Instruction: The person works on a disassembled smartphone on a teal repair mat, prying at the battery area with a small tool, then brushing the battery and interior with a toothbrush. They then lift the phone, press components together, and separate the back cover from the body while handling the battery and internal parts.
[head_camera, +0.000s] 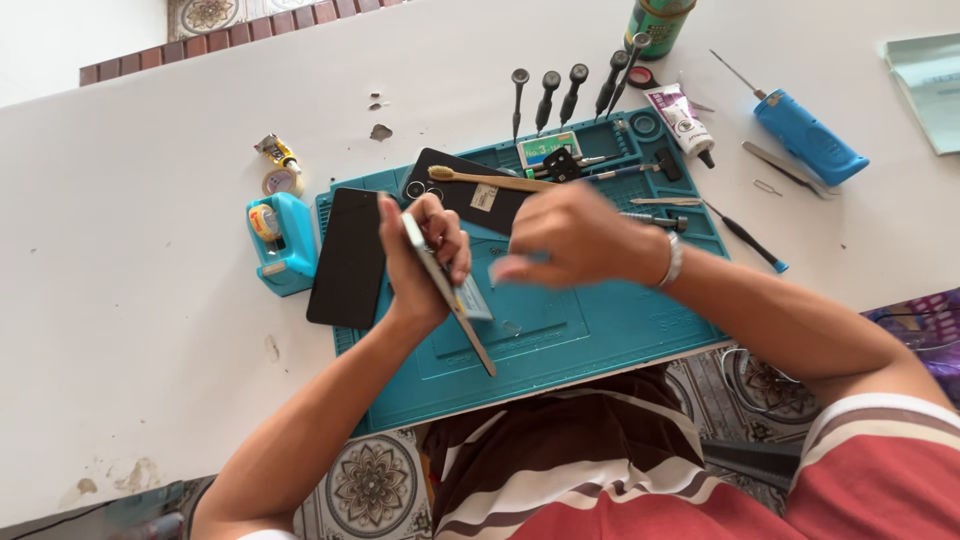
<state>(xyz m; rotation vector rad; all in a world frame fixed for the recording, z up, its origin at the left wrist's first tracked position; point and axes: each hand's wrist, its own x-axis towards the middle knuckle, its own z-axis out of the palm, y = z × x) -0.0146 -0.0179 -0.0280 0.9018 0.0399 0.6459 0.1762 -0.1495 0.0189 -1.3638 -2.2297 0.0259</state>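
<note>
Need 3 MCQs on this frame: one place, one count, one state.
1. Where does the black screen panel lie?
A. left edge of the teal mat
B. beside the blue tool
C. on the floor

2. How many black-handled screwdrivers lie in the row above the mat?
A. two
B. five
C. eight

3. How is the left hand holding the phone frame?
A. flat on the mat
B. on edge, tilted
C. not at all

Key: 1 A, the panel overlaps the mat's left border; 2 B, five handles show; 3 B, only the thin edge shows.
</note>
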